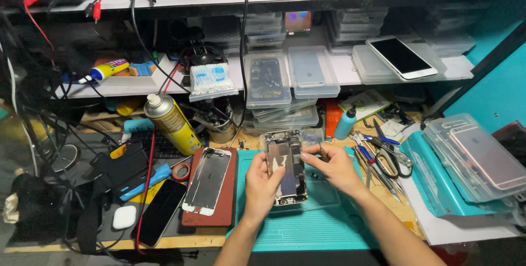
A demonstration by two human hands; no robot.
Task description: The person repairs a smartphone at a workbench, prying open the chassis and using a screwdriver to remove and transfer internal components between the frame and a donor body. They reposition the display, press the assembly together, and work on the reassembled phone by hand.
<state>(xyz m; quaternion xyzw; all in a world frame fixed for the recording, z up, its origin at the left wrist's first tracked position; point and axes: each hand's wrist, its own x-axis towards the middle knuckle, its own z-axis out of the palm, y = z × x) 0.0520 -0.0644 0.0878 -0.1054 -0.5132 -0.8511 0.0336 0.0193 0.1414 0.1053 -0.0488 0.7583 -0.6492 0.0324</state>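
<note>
Crowded worktop [213, 239], shelves above. Centre frame: left hand [262, 182] and right hand [334, 168] pinching open phone [285, 167] over teal mat [312, 225]; bare mat at bottom edge.

A teal work mat [307, 227] lies beside a reddish-brown pad [224, 211], with a yellow spray can [174, 125] (silver-capped) and a white earbud case [124, 216].

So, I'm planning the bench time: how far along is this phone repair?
Done: the screen is off and lies on the brown pad beside the work. In hand: the left hand holds the opened phone body above the teal mat, while the right hand pinches something small at its edge. Left: the insides are exposed and the screen isn't refitted.
</note>
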